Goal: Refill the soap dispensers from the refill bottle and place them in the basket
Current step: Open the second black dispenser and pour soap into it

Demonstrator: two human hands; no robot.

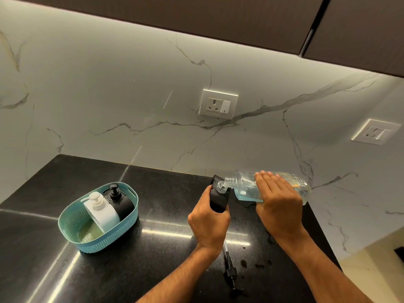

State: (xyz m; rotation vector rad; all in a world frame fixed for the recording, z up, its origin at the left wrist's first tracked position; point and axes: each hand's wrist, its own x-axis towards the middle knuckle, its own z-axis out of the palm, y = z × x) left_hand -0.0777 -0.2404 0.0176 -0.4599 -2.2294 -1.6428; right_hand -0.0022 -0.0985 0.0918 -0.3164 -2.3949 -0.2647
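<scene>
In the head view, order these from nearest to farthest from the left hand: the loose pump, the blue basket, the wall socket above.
1. loose pump, just below the left hand on the counter.
2. blue basket, to its left.
3. wall socket, up on the backsplash.

Open counter (166,215) runs between my basket (72,224) at left and my hands; pump (231,270) lies lower centre.

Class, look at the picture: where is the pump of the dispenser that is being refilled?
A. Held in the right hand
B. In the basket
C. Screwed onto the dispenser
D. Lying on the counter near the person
D: the pump lies on the counter, below the left hand.
</scene>
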